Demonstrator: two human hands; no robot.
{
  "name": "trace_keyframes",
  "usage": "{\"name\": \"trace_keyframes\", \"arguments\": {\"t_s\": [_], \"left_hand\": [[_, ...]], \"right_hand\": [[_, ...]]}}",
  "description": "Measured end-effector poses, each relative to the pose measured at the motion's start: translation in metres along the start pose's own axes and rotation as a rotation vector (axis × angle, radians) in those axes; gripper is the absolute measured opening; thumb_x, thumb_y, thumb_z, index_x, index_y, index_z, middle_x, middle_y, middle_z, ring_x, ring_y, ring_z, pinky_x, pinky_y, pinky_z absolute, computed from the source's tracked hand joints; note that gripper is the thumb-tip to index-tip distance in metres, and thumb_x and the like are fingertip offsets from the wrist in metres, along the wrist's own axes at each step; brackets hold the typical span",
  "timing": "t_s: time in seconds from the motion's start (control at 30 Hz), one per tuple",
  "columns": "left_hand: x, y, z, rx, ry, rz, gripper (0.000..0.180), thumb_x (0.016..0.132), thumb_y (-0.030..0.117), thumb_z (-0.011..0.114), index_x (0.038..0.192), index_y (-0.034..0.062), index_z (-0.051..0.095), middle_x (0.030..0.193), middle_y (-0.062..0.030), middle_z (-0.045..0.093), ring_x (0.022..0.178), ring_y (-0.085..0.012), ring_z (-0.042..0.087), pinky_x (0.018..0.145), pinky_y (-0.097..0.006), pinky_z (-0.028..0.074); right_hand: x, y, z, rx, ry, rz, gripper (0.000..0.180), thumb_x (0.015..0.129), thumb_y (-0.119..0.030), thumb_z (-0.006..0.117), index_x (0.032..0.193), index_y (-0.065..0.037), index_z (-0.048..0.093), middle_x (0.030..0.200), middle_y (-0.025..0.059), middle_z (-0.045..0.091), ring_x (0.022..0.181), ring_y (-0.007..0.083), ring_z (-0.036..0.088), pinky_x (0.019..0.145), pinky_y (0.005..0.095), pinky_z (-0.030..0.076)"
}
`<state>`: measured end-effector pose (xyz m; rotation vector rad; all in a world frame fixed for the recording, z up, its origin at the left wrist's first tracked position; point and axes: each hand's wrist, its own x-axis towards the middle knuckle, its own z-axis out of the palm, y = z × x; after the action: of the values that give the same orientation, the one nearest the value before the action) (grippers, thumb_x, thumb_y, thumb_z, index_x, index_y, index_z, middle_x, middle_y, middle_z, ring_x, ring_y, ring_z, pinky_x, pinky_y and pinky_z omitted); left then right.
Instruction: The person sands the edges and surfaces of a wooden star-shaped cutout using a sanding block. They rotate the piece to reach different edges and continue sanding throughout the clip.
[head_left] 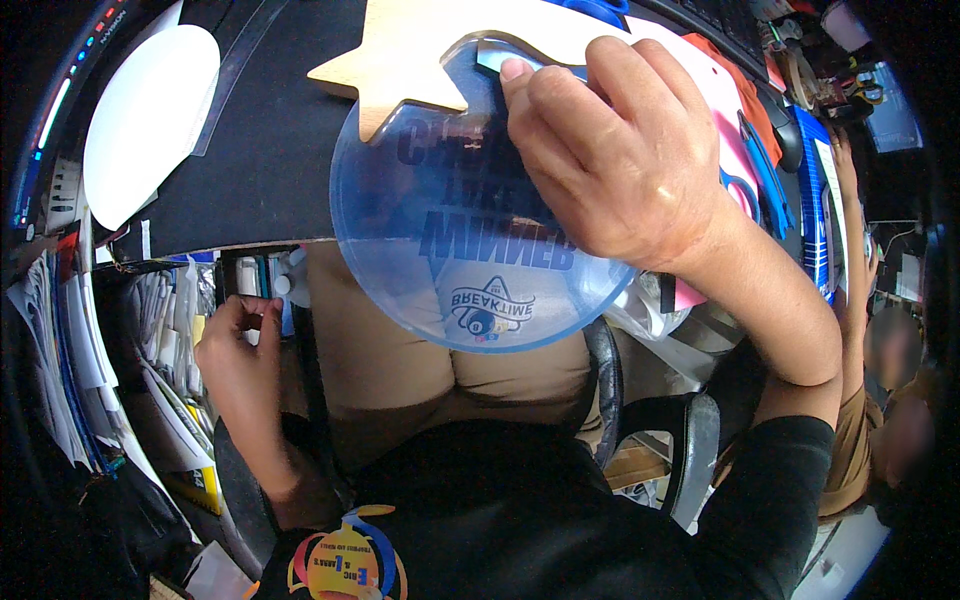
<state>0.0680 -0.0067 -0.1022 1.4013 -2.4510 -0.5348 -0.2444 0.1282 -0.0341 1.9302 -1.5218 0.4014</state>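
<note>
While my right hand (620,160) clamps its fingers (520,85) on the clear blue disc (440,260), my left hand (240,345) curls shut below the tabletop (270,150).

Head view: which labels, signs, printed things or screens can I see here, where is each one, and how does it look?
Disc: centre, over the desk edge, held by the right hand; round, clear blue, dark blue print and a small emblem.
Star: top centre, under the disc; pale wood.
Panel: far left edge; dark, curved, small blue and red lights.
Shirt print: bottom; round, yellow, red, blue.
Papers: left, stacked upright; white.
</note>
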Motion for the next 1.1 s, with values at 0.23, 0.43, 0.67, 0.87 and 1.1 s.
{"name": "trace_keyframes", "arguments": {"t_s": [0.23, 0.43, 0.67, 0.87, 1.1], "left_hand": [[-0.0010, -0.0008, -0.0030, 0.020, -0.046, -0.081, 0.014, 0.090, 0.013, 0.073, 0.089, -0.0008, 0.069, 0.079, -0.0116, 0.070, 0.071, -0.0183, 0.063, 0.070, -0.033, 0.049], [-0.0006, -0.0017, -0.0022, 0.022, -0.048, -0.085, 0.014, 0.090, 0.012, 0.073, 0.089, -0.0007, 0.069, 0.079, -0.0111, 0.070, 0.071, -0.0176, 0.063, 0.070, -0.033, 0.049], [-0.0009, -0.0023, -0.0027, 0.023, -0.051, -0.063, 0.014, 0.090, 0.012, 0.073, 0.089, -0.0011, 0.069, 0.081, -0.0121, 0.071, 0.072, -0.0188, 0.063, 0.070, -0.033, 0.049], [-0.0005, 0.0010, -0.0026, 0.028, -0.037, -0.042, 0.015, 0.090, 0.013, 0.073, 0.088, -0.0013, 0.068, 0.080, -0.0122, 0.070, 0.071, -0.0190, 0.063, 0.070, -0.033, 0.049], [0.0002, 0.0015, -0.0041, 0.009, -0.035, -0.037, 0.017, 0.089, 0.014, 0.074, 0.087, -0.0015, 0.067, 0.079, -0.0124, 0.069, 0.070, -0.0194, 0.062, 0.069, -0.033, 0.049]], "right_hand": [[0.0001, 0.0002, 0.0004, -0.025, 0.033, -0.033, 0.024, 0.071, -0.007, 0.076, 0.094, -0.002, 0.073, 0.083, 0.0015, 0.053, 0.068, 0.0166, 0.047, 0.057, 0.0319, 0.039], [0.0001, 0.0019, -0.0017, 0.000, -0.008, -0.038, 0.025, 0.070, -0.007, 0.076, 0.095, -0.001, 0.073, 0.084, 0.0019, 0.053, 0.068, 0.0171, 0.048, 0.057, 0.0316, 0.040], [0.0007, 0.0031, -0.0023, 0.002, -0.025, -0.044, 0.027, 0.070, -0.009, 0.076, 0.095, -0.002, 0.074, 0.084, 0.0015, 0.053, 0.070, 0.0173, 0.049, 0.058, 0.0324, 0.040], [-0.0002, 0.0065, -0.0032, -0.016, -0.009, -0.092, 0.032, 0.066, -0.011, 0.075, 0.097, -0.002, 0.074, 0.085, 0.0012, 0.054, 0.072, 0.0175, 0.050, 0.058, 0.0323, 0.040], [0.0001, 0.0075, -0.0050, -0.029, -0.016, -0.130, 0.040, 0.061, -0.013, 0.073, 0.099, 0.000, 0.074, 0.086, 0.0032, 0.055, 0.073, 0.0190, 0.051, 0.059, 0.0324, 0.041]]}}
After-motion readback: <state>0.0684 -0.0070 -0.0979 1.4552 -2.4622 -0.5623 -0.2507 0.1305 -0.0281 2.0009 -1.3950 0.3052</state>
